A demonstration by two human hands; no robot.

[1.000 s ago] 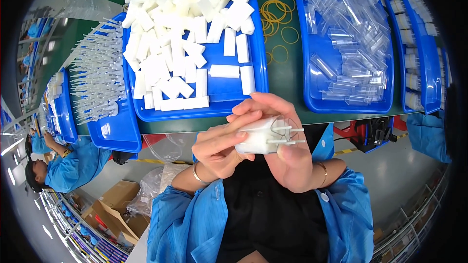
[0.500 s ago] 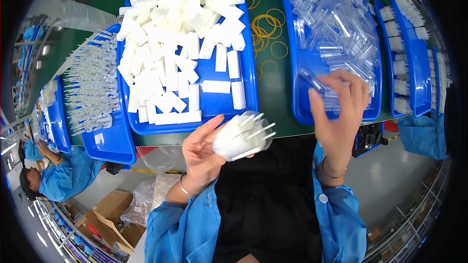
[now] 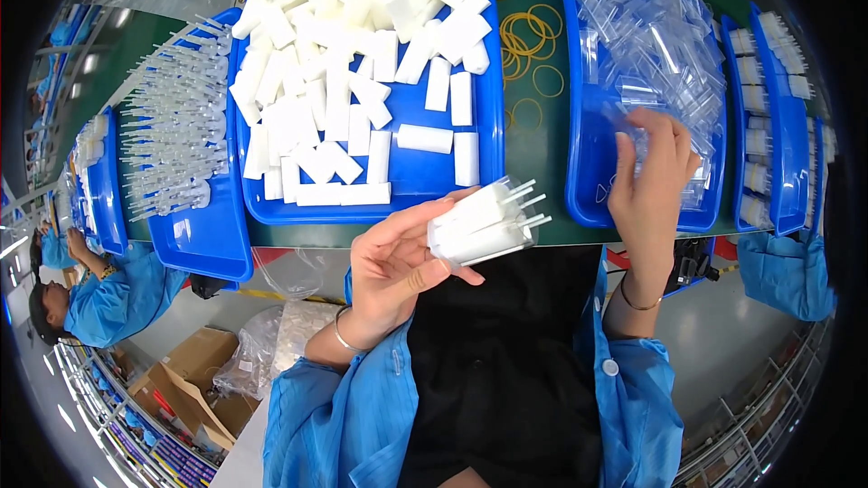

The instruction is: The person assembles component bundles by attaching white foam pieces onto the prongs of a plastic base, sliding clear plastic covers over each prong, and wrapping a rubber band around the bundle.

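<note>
My left hand (image 3: 393, 258) is wrapped round a bundle of white foam cylinders (image 3: 475, 228) in clear plastic, with several thin white sticks poking out toward the right. That bundle is in front of a blue tray (image 3: 434, 188) heaped with white foam pieces (image 3: 425, 139). Over the near part of another blue tray (image 3: 586, 208), my right hand (image 3: 655, 163) has thumb and forefinger closed at a clear plastic tube (image 3: 617, 112), which shows only faintly against the tray. Behind the fingers lies a pile of similar clear tubes (image 3: 646, 27).
Yellow rubber bands (image 3: 529, 36) lie on the green table (image 3: 533, 158) between the trays. A blue tray of white-stemmed parts (image 3: 176, 126) stands left; narrow blue trays (image 3: 788, 126) with bundled white pieces stand right. Another person (image 3: 117, 298) works far left. Open cardboard boxes (image 3: 194, 380) sit below.
My left hand has shifted right and slightly up with the bundle, which now points more to the right. My right hand has moved up and right over its tray, its fingers drawn closer together.
</note>
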